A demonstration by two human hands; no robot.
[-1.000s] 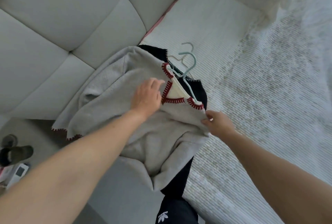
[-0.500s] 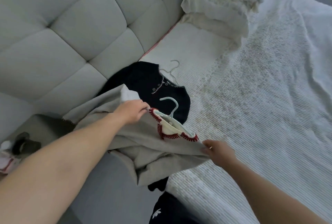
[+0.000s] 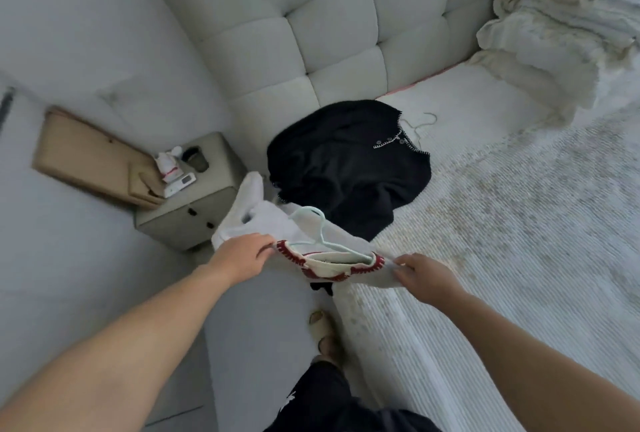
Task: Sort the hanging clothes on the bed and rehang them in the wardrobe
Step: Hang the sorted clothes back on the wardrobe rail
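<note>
I hold a grey-white sweater with red stitching at its neckline, lifted above the bed's left edge on a pale green hanger. My left hand grips its left shoulder beside the neckline. My right hand pinches its right shoulder. A black cardigan with white edge stitching lies crumpled on the bed just beyond, on a thin white hanger whose hook points toward the headboard.
A padded grey headboard rises behind the clothes. A folded cream blanket is piled at the top right. A grey nightstand with small items stands left of the bed. My sandalled foot is on the floor below.
I have raised the sweater off the black cardigan and drawn it toward me. My left hand shifted to its left shoulder. The view pulled back, showing the nightstand and floor.
</note>
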